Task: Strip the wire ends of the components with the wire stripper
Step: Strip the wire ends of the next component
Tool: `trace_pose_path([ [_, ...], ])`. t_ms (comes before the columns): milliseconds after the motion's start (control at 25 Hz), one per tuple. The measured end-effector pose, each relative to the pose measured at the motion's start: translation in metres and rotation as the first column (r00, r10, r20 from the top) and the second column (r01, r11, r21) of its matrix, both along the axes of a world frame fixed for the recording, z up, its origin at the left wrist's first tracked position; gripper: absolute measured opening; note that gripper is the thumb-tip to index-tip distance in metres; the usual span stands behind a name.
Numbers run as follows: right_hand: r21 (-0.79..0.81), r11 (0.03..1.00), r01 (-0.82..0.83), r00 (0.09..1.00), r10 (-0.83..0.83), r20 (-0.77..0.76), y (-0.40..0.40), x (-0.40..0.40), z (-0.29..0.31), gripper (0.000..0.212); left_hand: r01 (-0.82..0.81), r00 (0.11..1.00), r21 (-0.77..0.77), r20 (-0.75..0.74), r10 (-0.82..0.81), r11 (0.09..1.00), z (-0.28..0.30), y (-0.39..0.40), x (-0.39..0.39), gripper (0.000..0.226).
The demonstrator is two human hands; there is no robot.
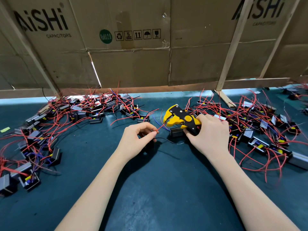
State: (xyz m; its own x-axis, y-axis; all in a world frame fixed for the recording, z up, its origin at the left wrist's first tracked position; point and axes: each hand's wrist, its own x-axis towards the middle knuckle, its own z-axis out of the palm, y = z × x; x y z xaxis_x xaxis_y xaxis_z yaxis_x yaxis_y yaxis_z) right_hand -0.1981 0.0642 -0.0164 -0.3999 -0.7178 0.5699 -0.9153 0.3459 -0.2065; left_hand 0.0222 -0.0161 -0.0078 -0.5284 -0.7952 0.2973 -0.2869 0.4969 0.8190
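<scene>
My right hand grips the handles of a yellow and black wire stripper, whose jaws point left. My left hand pinches a thin red wire between thumb and forefinger; the wire runs up to the right into the stripper's jaws. A small black component lies on the mat just under the stripper, partly hidden by my right hand. A blue wire and a black wire trail from that area. Whether the red wire belongs to this component, I cannot tell.
Heaps of black components with red wires lie to the left and to the right on the dark green mat. A cardboard wall on wooden slats closes off the back. A yellow-green label lies at far left.
</scene>
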Motion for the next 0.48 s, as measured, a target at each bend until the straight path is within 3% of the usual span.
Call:
trace_pose_path([
  [480,0.095,0.995,0.02,1.0,-0.02,0.002,0.006,-0.002,0.011,0.041,0.022,1.0,0.007,-0.004,-0.022,1.0,-0.001,-0.002,0.001,0.01],
])
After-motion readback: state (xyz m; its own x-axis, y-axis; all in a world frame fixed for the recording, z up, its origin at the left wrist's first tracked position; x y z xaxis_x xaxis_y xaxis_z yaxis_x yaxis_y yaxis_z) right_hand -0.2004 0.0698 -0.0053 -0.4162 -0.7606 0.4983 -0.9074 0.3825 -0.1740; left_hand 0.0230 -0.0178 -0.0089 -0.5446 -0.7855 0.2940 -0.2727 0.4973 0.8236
